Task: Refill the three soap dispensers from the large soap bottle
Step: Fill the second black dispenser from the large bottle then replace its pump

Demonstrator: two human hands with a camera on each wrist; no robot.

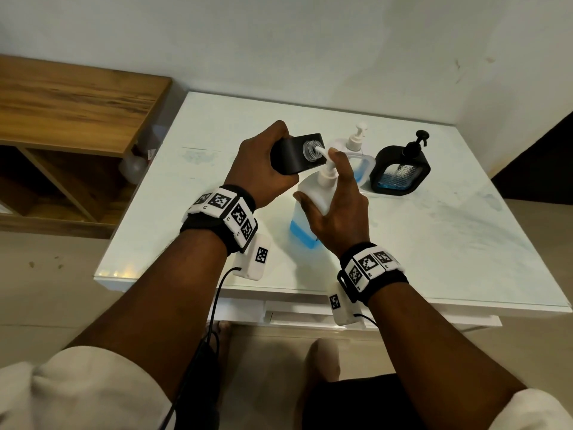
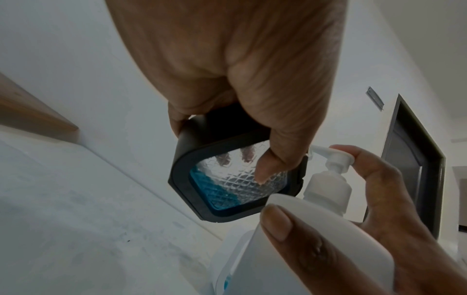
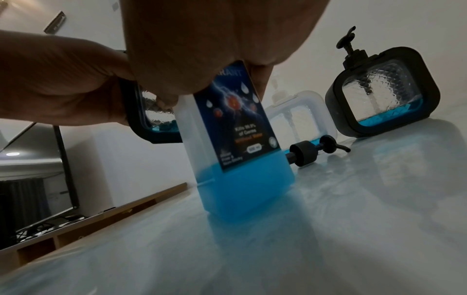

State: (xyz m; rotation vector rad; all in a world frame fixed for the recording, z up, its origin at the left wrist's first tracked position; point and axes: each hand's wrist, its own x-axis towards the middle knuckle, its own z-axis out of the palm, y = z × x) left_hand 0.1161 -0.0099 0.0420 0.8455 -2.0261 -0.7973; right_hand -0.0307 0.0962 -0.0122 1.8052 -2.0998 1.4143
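L hand (image 1: 260,169) grips black dispenser (image 1: 297,153) tilted, neck toward nozzle | R hand (image 1: 338,209) wraps upright soap bottle (image 1: 310,209), finger on pump (image 1: 325,156)

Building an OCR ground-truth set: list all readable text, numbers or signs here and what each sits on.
All readable text is on the large soap bottle's label, right wrist view:
"Kills 99.9% of Germs"
"500 ml"
"...RANT": the end of a word at the top, the rest hidden by the right hand.
An orange line below "of Germs" and small lines at the bottom left are too blurred to read.
The wrist bands carry black-and-white square marker codes, no words.
The dispensers show no text.
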